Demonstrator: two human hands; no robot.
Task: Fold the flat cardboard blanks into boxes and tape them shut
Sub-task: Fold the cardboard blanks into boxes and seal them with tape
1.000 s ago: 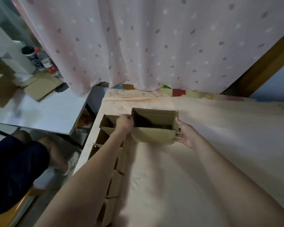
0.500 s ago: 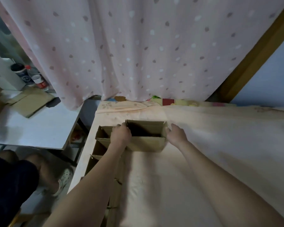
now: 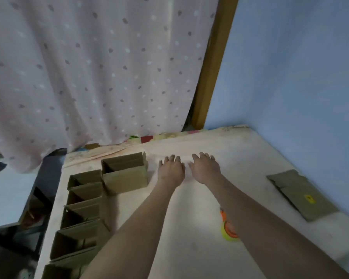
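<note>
An open-topped cardboard box (image 3: 125, 174) stands on the pale sheet (image 3: 189, 248), at the far end of a row of several open boxes (image 3: 83, 200) along the left edge. My left hand (image 3: 170, 171) and my right hand (image 3: 205, 169) hover side by side to the right of that box, fingers straight, holding nothing. A stack of flat cardboard blanks (image 3: 298, 193) lies at the right by the blue wall. A tape roll with an orange dispenser (image 3: 228, 228) lies partly hidden behind my right forearm.
A dotted pink curtain (image 3: 89, 77) hangs behind the surface, beside a wooden post (image 3: 212, 63). The blue wall (image 3: 300, 77) bounds the right side. A white table (image 3: 4, 198) stands lower at the left, past the surface's edge.
Both hands have let go of the box, which now stands at the end of the row, and moved right. The view has swung right, showing the blanks and the tape.
</note>
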